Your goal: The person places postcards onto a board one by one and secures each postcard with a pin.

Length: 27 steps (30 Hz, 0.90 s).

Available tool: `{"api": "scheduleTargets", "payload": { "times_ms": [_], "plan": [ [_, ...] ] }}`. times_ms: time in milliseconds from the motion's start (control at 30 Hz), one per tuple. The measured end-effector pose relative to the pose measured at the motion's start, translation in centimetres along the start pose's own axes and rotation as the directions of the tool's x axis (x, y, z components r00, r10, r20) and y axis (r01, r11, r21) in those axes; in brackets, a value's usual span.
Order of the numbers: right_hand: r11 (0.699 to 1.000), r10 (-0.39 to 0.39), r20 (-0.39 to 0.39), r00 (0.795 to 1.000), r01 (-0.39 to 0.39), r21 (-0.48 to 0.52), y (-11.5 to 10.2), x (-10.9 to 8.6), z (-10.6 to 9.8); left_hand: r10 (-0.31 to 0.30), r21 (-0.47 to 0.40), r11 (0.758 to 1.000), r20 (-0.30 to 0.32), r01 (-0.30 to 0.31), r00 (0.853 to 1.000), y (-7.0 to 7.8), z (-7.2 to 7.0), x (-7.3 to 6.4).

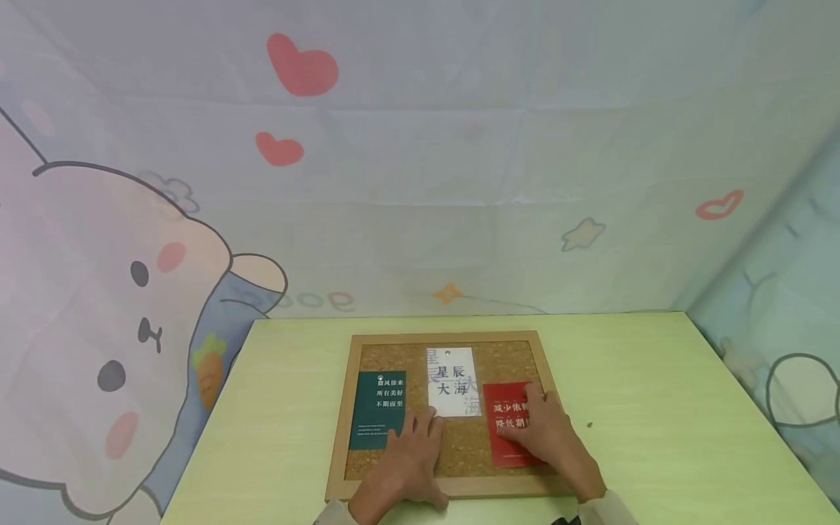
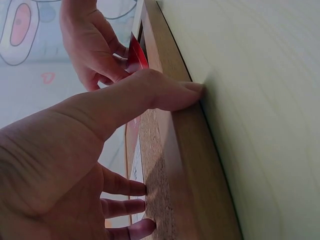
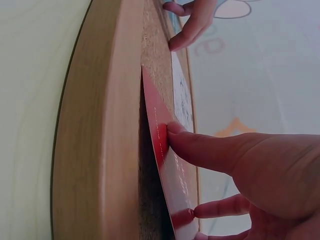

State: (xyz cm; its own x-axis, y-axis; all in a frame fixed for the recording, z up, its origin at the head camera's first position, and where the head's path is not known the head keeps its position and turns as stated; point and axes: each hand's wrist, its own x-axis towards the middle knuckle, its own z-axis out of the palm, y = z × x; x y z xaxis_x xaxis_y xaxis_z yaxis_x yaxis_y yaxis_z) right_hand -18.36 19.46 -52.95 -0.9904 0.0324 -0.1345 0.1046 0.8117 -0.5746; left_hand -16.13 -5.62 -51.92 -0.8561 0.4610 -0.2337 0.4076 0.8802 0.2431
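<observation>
A cork board [image 1: 462,459] in a wooden frame lies on the table, with green [image 1: 375,430], white [image 1: 453,401] and red [image 1: 492,408] cards on it. My left hand [image 1: 413,456] spreads over the near side, between the green and white cards. Its thumb rests on the near frame rail [image 2: 195,150], and its fingertips touch down on the board. My right hand [image 1: 554,430] lies over the red card's right half, thumb and fingertips against the printed face. In the right wrist view, the near edge of the red card [image 3: 170,170] stands tilted off the cork.
Small pins show at the top of the green card [image 1: 380,378] and the white card [image 1: 448,353]. A small dark speck [image 1: 589,424] sits on the pale table [image 1: 656,408] right of the board. A printed cloth [image 1: 459,182] hangs behind the table.
</observation>
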Motion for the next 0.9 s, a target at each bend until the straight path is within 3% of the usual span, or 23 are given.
{"api": "scheduleTargets", "payload": {
  "times_ms": [900],
  "plan": [
    [0.994, -0.062, -0.05, 0.997, 0.057, -0.096, -0.09, -0.57, 0.2, -0.007, -0.002, 1.0, 0.004, 0.007, 1.0, -0.08, 0.17, 0.18]
  ]
}}
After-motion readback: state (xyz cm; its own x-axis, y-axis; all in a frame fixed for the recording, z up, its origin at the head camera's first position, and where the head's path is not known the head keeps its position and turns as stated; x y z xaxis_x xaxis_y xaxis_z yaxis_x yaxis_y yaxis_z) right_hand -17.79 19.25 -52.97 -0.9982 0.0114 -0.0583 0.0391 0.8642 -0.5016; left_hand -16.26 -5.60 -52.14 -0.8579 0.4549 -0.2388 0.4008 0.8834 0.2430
